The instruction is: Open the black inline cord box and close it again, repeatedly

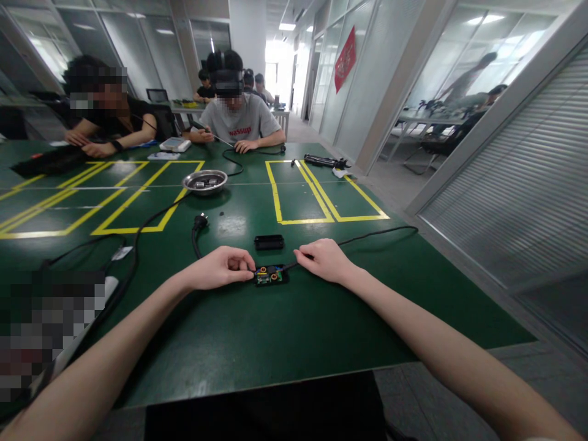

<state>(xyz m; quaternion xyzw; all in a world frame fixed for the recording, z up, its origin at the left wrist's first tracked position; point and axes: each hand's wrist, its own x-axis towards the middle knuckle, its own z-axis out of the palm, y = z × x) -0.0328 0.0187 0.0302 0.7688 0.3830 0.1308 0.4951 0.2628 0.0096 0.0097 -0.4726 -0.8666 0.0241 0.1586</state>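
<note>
A small open black case with a circuit board (271, 276) lies on the green table (257, 331) in front of me. My left hand (221, 267) is curled, its fingertips pinching the left end of the case. My right hand (324, 260) is closed on the thin black cable (376, 233) that leaves the case's right end. The case's black lid (269, 242) lies just behind, apart from both hands.
A metal bowl (204, 181) with small parts stands further back, and a black power plug (199, 222) with its cord lies left of the lid. Yellow tape rectangles (316, 196) mark the table. Two people sit working at the far side. The table edge is near on the right.
</note>
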